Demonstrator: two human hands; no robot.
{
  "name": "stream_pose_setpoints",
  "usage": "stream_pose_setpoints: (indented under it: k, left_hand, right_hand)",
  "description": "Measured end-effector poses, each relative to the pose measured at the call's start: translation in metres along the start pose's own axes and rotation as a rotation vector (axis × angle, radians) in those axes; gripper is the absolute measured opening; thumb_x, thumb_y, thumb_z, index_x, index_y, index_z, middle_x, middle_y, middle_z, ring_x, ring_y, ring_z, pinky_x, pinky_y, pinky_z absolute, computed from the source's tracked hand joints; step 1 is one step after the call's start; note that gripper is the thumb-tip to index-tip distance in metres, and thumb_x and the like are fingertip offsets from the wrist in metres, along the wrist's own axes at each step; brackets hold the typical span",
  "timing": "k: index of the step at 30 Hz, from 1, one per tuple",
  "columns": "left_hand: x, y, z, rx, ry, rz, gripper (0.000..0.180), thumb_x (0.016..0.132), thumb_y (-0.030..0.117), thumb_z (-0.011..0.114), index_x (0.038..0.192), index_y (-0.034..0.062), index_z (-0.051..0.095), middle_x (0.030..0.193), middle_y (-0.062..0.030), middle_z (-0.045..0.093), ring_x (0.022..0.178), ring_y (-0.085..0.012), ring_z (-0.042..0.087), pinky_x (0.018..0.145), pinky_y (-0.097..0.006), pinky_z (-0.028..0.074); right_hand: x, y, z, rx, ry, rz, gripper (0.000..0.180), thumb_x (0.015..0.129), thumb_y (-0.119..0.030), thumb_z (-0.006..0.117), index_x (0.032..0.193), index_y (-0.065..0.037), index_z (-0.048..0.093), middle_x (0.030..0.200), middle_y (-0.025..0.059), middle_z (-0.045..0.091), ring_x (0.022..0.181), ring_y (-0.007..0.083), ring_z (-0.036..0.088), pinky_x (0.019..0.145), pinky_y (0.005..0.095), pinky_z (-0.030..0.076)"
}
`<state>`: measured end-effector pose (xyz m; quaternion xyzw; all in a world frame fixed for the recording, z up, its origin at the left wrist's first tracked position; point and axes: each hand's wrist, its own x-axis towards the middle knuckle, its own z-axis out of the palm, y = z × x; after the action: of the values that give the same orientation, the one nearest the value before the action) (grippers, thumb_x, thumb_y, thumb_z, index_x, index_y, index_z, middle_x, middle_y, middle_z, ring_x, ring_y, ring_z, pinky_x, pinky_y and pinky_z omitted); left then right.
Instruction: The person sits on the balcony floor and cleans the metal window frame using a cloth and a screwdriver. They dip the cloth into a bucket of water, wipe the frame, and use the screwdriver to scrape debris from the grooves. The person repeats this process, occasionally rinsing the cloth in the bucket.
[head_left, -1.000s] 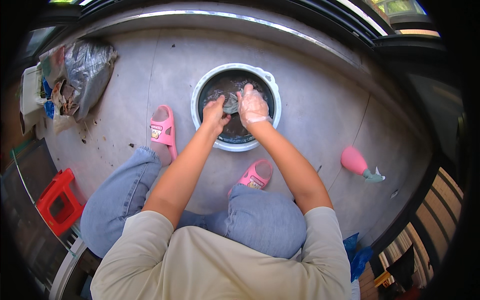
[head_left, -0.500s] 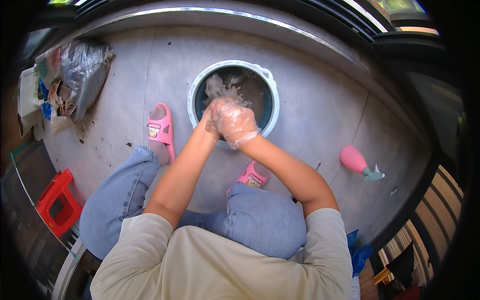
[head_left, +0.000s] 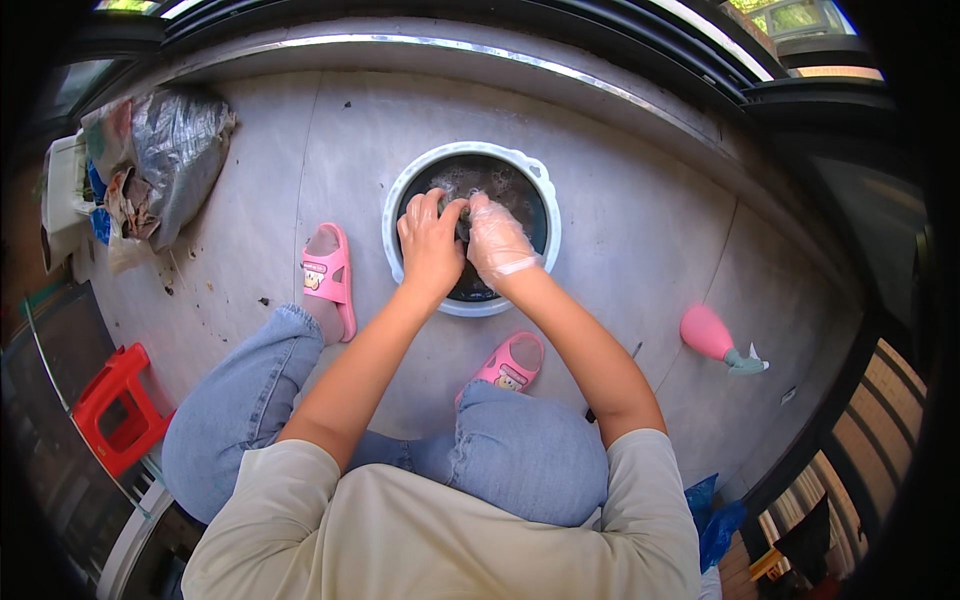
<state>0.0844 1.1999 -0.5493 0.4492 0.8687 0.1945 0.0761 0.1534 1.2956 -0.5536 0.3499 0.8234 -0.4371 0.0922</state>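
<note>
A round basin with a pale blue rim (head_left: 548,205) stands on the floor in front of me, holding dark, murky water (head_left: 515,190). Both hands reach into it side by side. My left hand (head_left: 432,240) is bare, its fingers curled down around a small dark thing whose kind I cannot make out. On my right hand (head_left: 500,240) is a clear plastic glove. Its fingers are bent inward against the same dark thing, their tips partly hidden. Bubbles or ripples show on the water beyond the fingertips.
A pink spray bottle (head_left: 707,333) lies on the floor at the right. Stuffed plastic bags (head_left: 180,160) sit at the far left, a red plastic stool (head_left: 122,410) nearer. My feet, in pink slippers (head_left: 328,280), flank the near side of the basin. A raised ledge runs behind.
My hands were pressed together over the basin, with a blurred greyish splash or wet mass beyond them. Now they are apart and lower, with fingers bent down at the water.
</note>
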Motion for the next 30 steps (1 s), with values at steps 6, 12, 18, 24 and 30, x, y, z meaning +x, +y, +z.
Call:
stream_pose_setpoints:
  k: [6,12,18,24,30]
  left_hand:
    - [0.006,-0.033,0.007,-1.041,-0.326,-0.557,0.025,0.074,-0.002,0.067,0.097,0.0045,0.061,0.089,-0.0063,0.063,0.082,-0.0177,0.063,0.071,-0.027,0.051]
    - [0.013,-0.008,-0.010,-1.765,-0.265,-0.859,0.014,0.084,0.000,0.065,0.093,0.0020,0.054,0.101,-0.0079,0.061,0.090,-0.0177,0.063,0.081,-0.029,0.053]
    - [0.003,-0.002,-0.001,-0.526,-0.080,0.018,0.022,0.070,0.004,0.071,0.088,-0.0017,0.060,0.098,-0.0105,0.064,0.093,-0.0189,0.061,0.081,-0.031,0.049]
    - [0.056,-0.020,-0.057,-1.023,-0.764,-0.209,0.024,0.086,0.017,0.065,0.102,0.0018,0.058,0.102,-0.0060,0.061,0.091,-0.0136,0.058,0.081,-0.029,0.048]
    - [0.099,0.023,-0.098,-0.423,-0.936,0.400,0.045,0.090,0.041,0.054,0.078,-0.0014,0.058,0.074,-0.0183,0.059,0.069,-0.0303,0.057,0.064,-0.038,0.046]
  right_hand:
    - [-0.017,0.018,-0.050,0.493,0.187,-0.030,0.024,0.080,-0.007,0.068,0.104,-0.002,0.064,0.101,0.0126,0.065,0.091,0.0234,0.063,0.082,0.0335,0.049]
    - [-0.013,0.049,0.011,1.560,-0.085,0.355,0.030,0.096,-0.025,0.056,0.118,-0.006,0.058,0.105,0.0025,0.060,0.091,0.0135,0.058,0.076,0.0279,0.051]
    - [-0.017,0.019,0.004,1.659,-0.310,0.284,0.055,0.085,-0.024,0.073,0.127,-0.011,0.039,0.101,0.0022,0.057,0.084,0.0108,0.057,0.074,0.0250,0.051]
    - [-0.029,0.021,-0.031,1.603,-0.702,0.316,0.016,0.089,-0.020,0.067,0.092,-0.010,0.055,0.072,-0.0043,0.053,0.052,0.0035,0.047,0.044,0.0161,0.036]
    - [-0.045,-0.018,-0.053,1.697,-0.997,0.121,0.019,0.091,-0.019,0.061,0.076,-0.015,0.050,0.064,-0.0060,0.045,0.052,0.0025,0.038,0.046,0.0195,0.027]
